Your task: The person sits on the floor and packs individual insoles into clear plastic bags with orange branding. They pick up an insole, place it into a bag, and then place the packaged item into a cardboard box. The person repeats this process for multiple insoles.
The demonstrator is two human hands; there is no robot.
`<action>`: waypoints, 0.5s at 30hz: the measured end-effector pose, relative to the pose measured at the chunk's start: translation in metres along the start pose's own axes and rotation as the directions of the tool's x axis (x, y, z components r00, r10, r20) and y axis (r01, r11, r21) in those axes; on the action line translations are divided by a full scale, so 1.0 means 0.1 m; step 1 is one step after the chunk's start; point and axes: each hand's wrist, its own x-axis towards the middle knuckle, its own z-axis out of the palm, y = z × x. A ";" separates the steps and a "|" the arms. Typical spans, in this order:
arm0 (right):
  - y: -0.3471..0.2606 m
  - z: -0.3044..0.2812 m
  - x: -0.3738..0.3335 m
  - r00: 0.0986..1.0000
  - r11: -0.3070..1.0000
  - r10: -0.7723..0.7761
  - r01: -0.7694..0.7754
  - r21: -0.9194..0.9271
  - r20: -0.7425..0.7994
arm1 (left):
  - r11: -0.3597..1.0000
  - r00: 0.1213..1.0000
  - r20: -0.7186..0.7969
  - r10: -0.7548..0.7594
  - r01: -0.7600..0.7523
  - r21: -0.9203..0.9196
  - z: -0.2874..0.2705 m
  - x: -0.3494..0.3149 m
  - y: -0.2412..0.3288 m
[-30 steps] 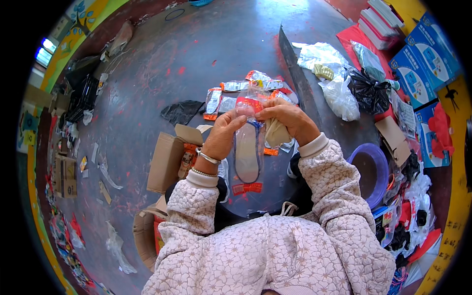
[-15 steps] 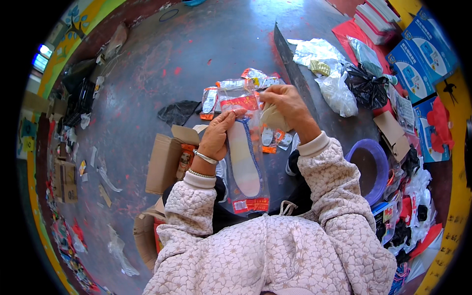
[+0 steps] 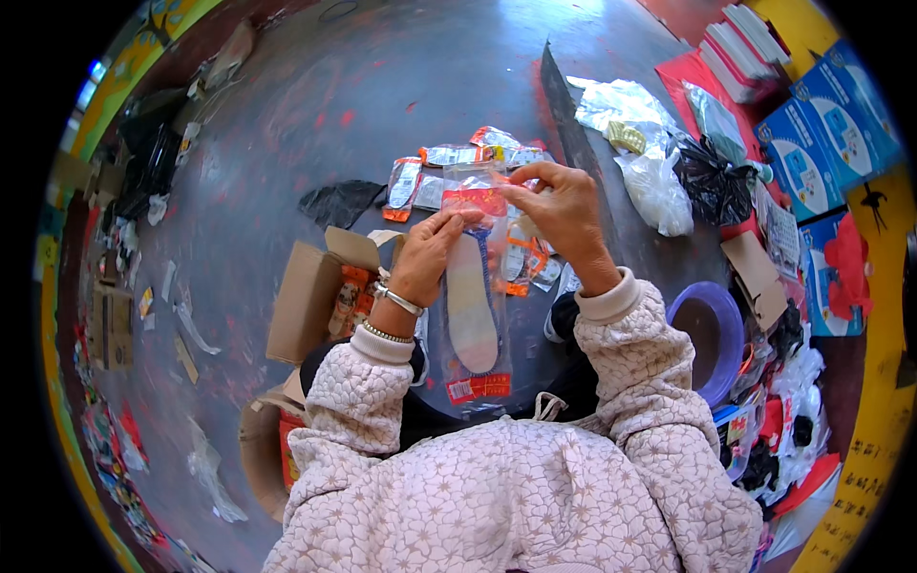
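Observation:
A clear plastic bag [image 3: 479,386] with red printed ends hangs upright in front of my body. Inside its lower part lies a shoe insole [image 3: 472,315], pale with a blue stitched edge. My left hand [image 3: 421,264] pinches the bag's left side near the insole's upper end, thumb and fingers closed. At the upper right edge of the bag, by the red header, my right hand [image 3: 570,218] is closed in a pinch on the plastic. Behind the bag, several orange-and-white packets [image 3: 404,181] lie on the floor, partly hidden by it.
An opened cardboard box [image 3: 298,301] with orange packets stands left of my knees, another box [image 3: 260,444] nearer. To the right are a purple basin [image 3: 728,334], white plastic bags [image 3: 657,196], a black bag [image 3: 712,181] and blue boxes [image 3: 841,115]. A dark upright strip [image 3: 569,124] stands ahead.
My right hand has come to the bag's upper right edge. A pale piece seen beneath that hand earlier no longer shows. The left hand keeps its hold. The view has shifted slightly.

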 end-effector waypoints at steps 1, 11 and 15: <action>0.01 0.04 -0.01 0.999 0.999 -0.042 0.042 -0.013 -0.015 | 1.000 1.000 0.006 -0.017 0.017 -0.004 0.01 -0.02 0.00; 0.04 0.04 0.00 0.994 0.997 -0.057 0.051 -0.064 -0.098 | 0.995 0.993 0.080 -0.081 0.086 -0.057 0.09 -0.03 0.01; 0.10 0.04 0.02 0.989 0.999 -0.040 0.041 0.005 -0.142 | 0.987 0.989 0.065 -0.134 0.139 -0.080 0.10 -0.07 0.03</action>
